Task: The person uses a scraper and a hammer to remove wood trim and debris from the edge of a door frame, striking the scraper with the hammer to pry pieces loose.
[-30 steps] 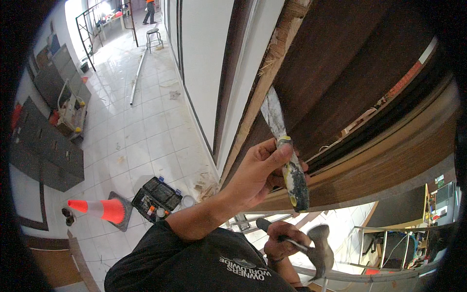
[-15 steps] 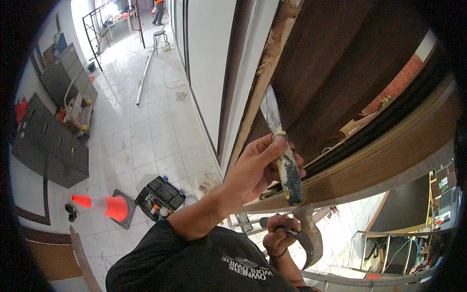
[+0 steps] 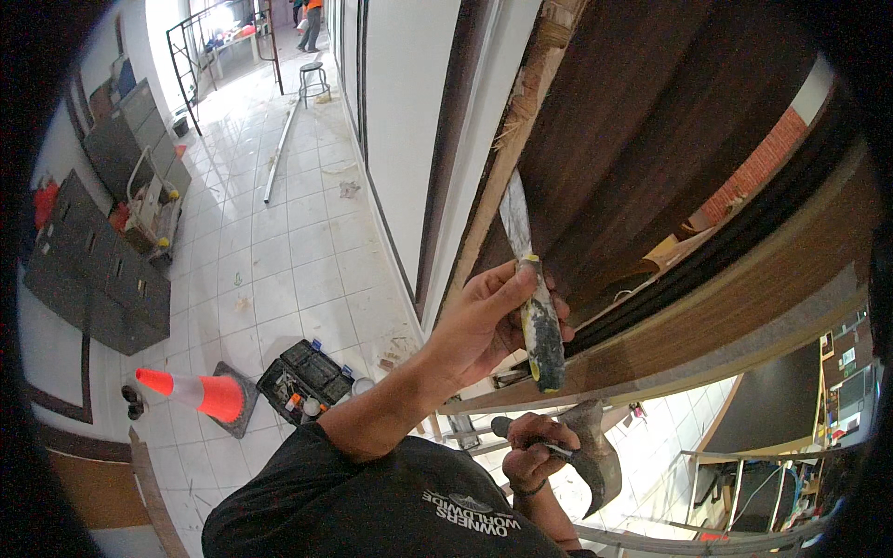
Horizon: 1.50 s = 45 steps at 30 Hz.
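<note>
My left hand (image 3: pixel 498 316) grips the putty knife (image 3: pixel 544 335) by its worn dark-and-yellow handle, its whitened blade (image 3: pixel 516 214) angled up against the splintered light wooden strip (image 3: pixel 521 112) along the edge of a dark brown wood panel (image 3: pixel 670 112). Lower, at my front, my right hand (image 3: pixel 535 446) is closed on a hammer (image 3: pixel 593 456), whose metal head stands just below the bottom end of the knife's handle.
An orange traffic cone (image 3: pixel 214 395) and open black toolbox (image 3: pixel 298 381) lie on the tiled floor (image 3: pixel 242 279). Grey cabinets (image 3: pixel 93 260) line the left wall. Farther off are a long metal bar (image 3: pixel 279 153), stool (image 3: pixel 312 79), scaffold frame (image 3: pixel 195 65) and a person in orange (image 3: pixel 312 28).
My right hand has lifted the hammer's head closer to the knife handle's end. My left hand and the knife have shifted slightly left in view. The view has tilted slightly.
</note>
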Each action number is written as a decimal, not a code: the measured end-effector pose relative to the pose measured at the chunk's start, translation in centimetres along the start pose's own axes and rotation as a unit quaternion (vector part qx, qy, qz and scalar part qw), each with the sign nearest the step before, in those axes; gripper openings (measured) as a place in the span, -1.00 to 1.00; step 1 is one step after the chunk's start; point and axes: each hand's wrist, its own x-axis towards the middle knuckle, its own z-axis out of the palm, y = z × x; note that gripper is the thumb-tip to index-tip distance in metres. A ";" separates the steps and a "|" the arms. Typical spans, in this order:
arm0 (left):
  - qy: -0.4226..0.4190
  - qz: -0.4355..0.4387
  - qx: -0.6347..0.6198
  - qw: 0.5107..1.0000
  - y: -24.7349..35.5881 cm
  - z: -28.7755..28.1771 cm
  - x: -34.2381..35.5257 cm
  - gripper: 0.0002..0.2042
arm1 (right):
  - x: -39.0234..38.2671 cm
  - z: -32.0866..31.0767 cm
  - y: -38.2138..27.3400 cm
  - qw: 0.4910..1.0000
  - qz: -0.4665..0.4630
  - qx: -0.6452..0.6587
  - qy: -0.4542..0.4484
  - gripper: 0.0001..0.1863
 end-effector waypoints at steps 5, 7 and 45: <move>0.017 -0.006 0.018 1.000 -0.4 0.3 0.2 -0.71 | -0.3 -0.7 0.0 0.999 0.030 -0.030 0.019 -0.64; 0.015 -0.004 0.012 1.000 -0.2 0.5 0.2 -0.71 | 1.1 -0.8 -1.1 0.994 -0.039 -0.100 -0.030 -0.61; 0.049 0.009 0.006 0.999 -0.3 1.0 -0.1 -0.70 | 0.5 -0.5 -0.3 0.994 -0.035 -0.098 0.027 -0.72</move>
